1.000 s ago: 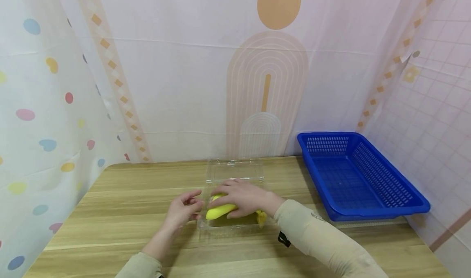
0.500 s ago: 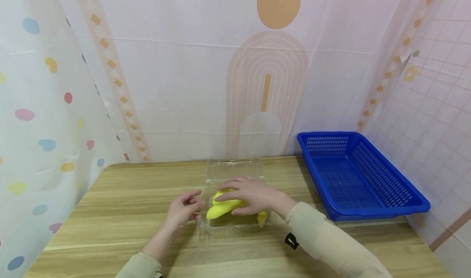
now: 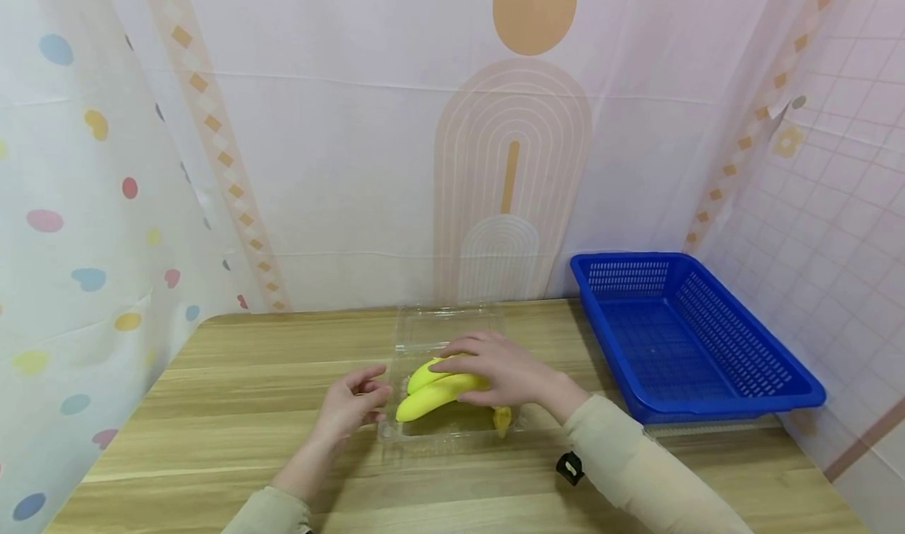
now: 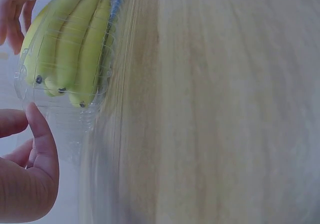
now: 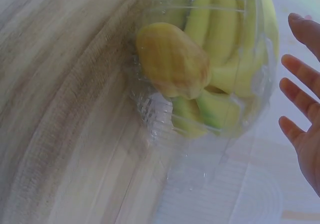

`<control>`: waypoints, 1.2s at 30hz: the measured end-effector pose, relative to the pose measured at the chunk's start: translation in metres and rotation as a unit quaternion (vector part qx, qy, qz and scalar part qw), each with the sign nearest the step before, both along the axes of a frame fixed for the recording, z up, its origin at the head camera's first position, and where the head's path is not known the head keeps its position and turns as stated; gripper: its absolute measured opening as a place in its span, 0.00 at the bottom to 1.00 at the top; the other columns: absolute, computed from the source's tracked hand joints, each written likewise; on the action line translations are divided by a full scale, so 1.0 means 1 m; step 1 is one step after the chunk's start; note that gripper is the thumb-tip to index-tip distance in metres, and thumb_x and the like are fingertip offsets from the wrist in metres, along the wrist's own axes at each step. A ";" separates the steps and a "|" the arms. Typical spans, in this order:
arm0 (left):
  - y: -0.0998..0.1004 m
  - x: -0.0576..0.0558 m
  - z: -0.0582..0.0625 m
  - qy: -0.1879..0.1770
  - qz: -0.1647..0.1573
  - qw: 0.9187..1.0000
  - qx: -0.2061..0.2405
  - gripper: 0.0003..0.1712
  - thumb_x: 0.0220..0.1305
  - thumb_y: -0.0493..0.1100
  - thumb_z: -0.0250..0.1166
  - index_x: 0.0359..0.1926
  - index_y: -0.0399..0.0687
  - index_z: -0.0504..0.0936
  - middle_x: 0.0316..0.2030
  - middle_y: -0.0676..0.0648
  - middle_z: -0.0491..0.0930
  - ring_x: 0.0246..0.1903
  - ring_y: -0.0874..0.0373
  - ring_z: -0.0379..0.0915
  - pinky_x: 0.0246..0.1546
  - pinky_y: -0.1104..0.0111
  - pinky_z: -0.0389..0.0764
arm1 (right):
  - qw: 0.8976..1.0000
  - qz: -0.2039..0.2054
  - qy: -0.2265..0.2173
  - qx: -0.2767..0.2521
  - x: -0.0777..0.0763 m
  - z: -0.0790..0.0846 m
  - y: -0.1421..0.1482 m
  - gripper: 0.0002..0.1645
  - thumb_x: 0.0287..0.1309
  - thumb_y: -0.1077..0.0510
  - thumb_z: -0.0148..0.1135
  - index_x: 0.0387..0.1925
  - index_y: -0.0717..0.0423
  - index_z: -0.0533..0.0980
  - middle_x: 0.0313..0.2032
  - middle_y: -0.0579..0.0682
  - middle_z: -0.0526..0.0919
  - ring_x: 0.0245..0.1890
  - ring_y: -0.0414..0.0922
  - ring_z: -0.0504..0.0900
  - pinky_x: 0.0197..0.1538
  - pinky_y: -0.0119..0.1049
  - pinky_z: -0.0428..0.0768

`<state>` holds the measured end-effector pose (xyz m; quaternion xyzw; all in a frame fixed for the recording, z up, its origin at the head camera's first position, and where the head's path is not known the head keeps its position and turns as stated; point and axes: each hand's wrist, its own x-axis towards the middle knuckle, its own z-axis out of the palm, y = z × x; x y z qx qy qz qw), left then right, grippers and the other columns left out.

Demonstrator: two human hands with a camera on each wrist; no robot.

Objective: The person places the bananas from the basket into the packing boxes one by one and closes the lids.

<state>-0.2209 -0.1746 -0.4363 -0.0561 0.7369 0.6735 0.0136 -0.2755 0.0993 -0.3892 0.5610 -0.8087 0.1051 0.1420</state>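
A bunch of yellow bananas [image 3: 438, 393] lies in a clear plastic clamshell box [image 3: 452, 441], its lid raised at the back. The brown-yellow stem end [image 5: 172, 59] juts over the right rim. My right hand [image 3: 498, 369] is spread over the bananas in the head view; in the right wrist view its fingers [image 5: 300, 97] stand straight and apart from them. My left hand [image 3: 353, 400] stays at the box's left side, fingers loosely bent, a fingertip [image 4: 35, 112] right at the rim. Dark banana tips [image 4: 39, 79] face it in the left wrist view.
A blue plastic basket [image 3: 636, 353] with slotted sides stands at the right back of the wooden table [image 3: 269, 377]. Patterned curtains [image 3: 339, 165] hang behind the table and along both sides.
My right hand has moved right and slightly back over the bananas, uncovering more of them. My left hand and the box have stayed in place.
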 end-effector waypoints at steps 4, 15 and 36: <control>0.000 0.000 0.000 0.000 -0.001 1.000 0.002 0.27 0.64 0.29 0.64 0.63 0.29 0.72 0.39 0.43 0.78 0.33 0.58 0.75 0.27 0.71 0.83 | 0.999 0.002 0.006 -0.034 -0.002 0.002 0.005 0.29 0.61 0.48 0.69 0.63 0.45 0.76 0.59 0.47 0.78 0.61 0.46 0.72 0.67 0.44 0.68; 0.000 -0.001 0.000 0.000 0.000 1.000 0.001 0.27 0.64 0.29 0.64 0.63 0.28 0.72 0.39 0.44 0.78 0.33 0.58 0.75 0.27 0.71 0.83 | 0.989 -0.030 -0.027 -0.141 -0.007 0.005 0.020 0.28 0.56 0.56 0.72 0.59 0.51 0.78 0.55 0.48 0.80 0.57 0.47 0.75 0.63 0.43 0.73; -0.001 -0.001 0.000 0.003 -0.006 1.000 -0.004 0.27 0.64 0.29 0.64 0.64 0.29 0.71 0.39 0.43 0.77 0.33 0.58 0.75 0.28 0.70 0.84 | 0.903 -0.102 -0.228 -0.348 -0.016 0.005 0.037 0.29 0.60 0.69 0.65 0.63 0.64 0.72 0.53 0.62 0.80 0.49 0.60 0.78 0.49 0.57 0.79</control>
